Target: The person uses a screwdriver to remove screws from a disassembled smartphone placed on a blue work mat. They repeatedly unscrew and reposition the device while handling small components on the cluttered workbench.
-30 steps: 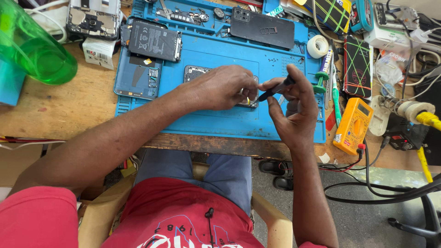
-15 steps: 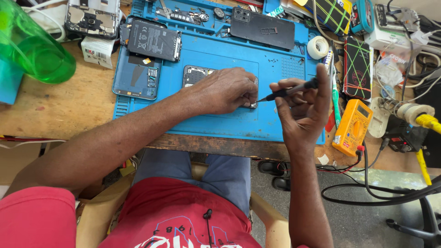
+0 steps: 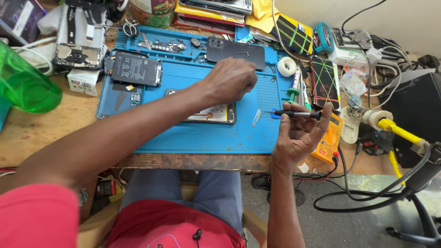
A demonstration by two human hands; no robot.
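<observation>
In the head view, the left hand [image 3: 229,81] reached forward over the blue work mat [image 3: 206,133], its fingers curled loosely and bunched toward the fingertips near the dark phone back cover [image 3: 235,53]; whether it pinched some small part there could not be told, since the knuckles hid the fingertips. Below its wrist lay the opened phone [image 3: 212,114], flat on the mat with its long axis running left to right, partly hidden by the forearm. The right hand [image 3: 298,135] was raised palm up at the mat's right edge, fingers half open, and it gripped a slim black screwdriver [image 3: 294,113] between thumb and fingertips. The screwdriver lay nearly level, its long axis left to right, its tip pointing left toward the phone and well apart from it. A small pale plastic pick [image 3: 256,117] stood just beside the tip on the mat. Farther up the mat sat a black phone battery [image 3: 136,68], and a white roll of tape [image 3: 287,66] rested by the mat's upper right corner. A yellow multimeter [image 3: 328,140] lay just right of the right hand, on the wooden tabletop [image 3: 41,128], and a green bottle [image 3: 25,85] stood at the far left.
</observation>
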